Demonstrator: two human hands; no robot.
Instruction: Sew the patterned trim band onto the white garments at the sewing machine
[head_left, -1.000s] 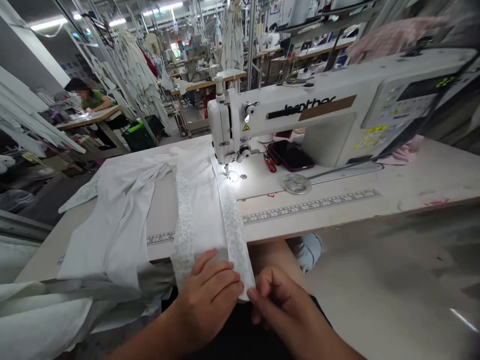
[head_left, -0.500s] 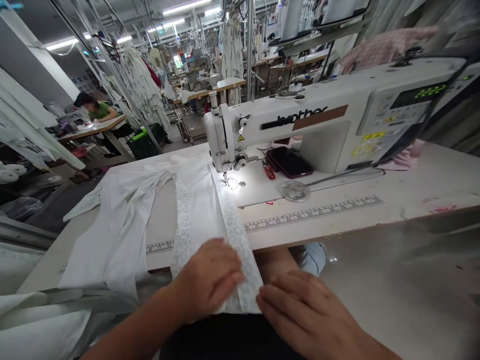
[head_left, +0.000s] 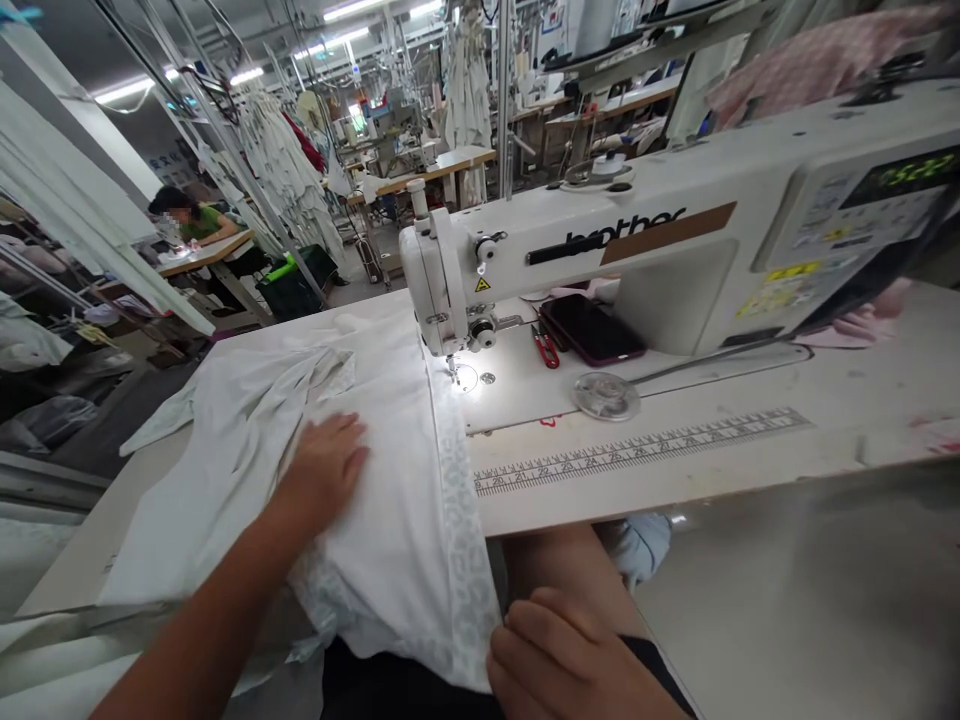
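Hands apart, left hand [head_left: 326, 470] on white fabric [head_left: 397, 530], right hand [head_left: 562, 655] apparently pinching it.

A garment factory floor: rows of industrial sewing machines [head_left: 600, 240], hanging garments [head_left: 281, 160].

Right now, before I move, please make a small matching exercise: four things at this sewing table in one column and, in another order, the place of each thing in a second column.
Things:
1. left hand
2. right hand
3. phone
4. ruler

Places:
A. at the lower end of the patterned band
B. along the front of the table
C. flat on the white cloth
D. under the sewing machine arm, beside the red snips

Pairs: 1-C, 2-A, 3-D, 4-B
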